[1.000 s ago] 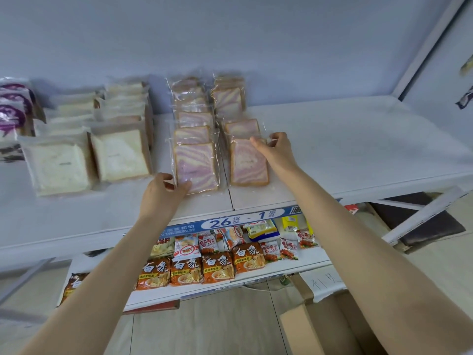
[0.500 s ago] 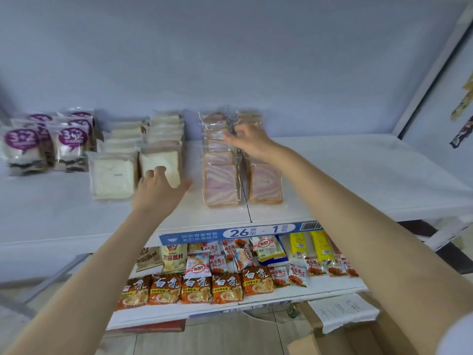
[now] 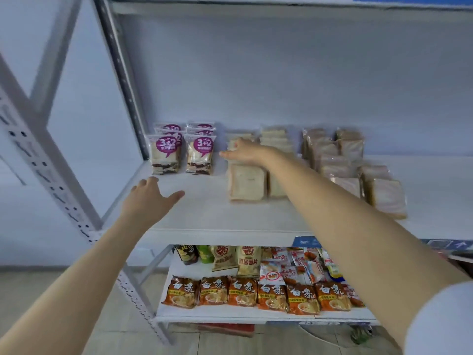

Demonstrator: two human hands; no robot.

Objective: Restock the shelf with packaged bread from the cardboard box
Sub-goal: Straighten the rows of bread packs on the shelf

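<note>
While the right hand [image 3: 243,152] reaches across the white metal shelf board [image 3: 204,219], its fingers lie stretched out against the rear of the left row of clear-wrapped white sliced bread packs [image 3: 247,184], touching them rather than gripping. The left hand [image 3: 151,198] hovers released, fingers spread, above the bare front of the board and holds nothing. To the left of the white bread stand purple-labelled "3+2" sandwich bread packs [image 3: 201,155]. To its right lie clear-wrapped pink-marbled bread packs [image 3: 386,198]. Orange instant noodle packets [image 3: 243,292] line the lower shelf. The brown cardboard box is out of view.

The step looks like squaring up the stocked rows. To do it well, the flat fingers should nudge the packs into line with light, even pressure, since soft slices dent and thin film wrinkles. The free left hand could brace the front pack so that the row does not slide forward or topple. The reaching forearm crosses the second white row, so it should stay lifted clear. The gap beside the purple packs is best kept.
</note>
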